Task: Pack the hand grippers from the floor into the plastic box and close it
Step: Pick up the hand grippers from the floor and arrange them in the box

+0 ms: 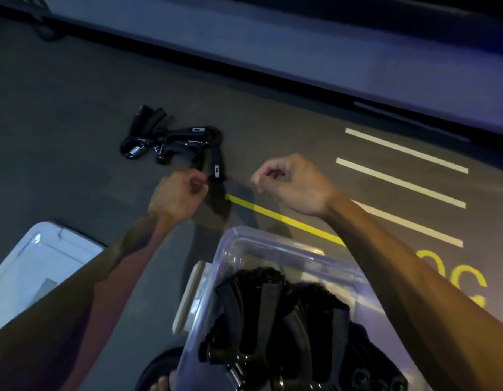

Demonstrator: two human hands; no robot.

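Grippers [171,142] heaped on floor [61,122], left hand [178,197] pinching nearest handle, right hand [289,184] loosely curled, empty, box [230,244] half full.

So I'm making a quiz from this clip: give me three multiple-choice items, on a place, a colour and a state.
1. Where is the white lid?
A. on the box
B. on the floor by the left arm
C. in the right hand

2. What colour is the floor line beyond the plastic box?
A. yellow
B. red
C. green

3. What does the right hand hold?
A. a hand gripper
B. the lid
C. nothing

Key: B, the lid lies apart from the open box; A, plainly yellow; C, its curled fingers are empty, and loose hand grippers lie on the floor.
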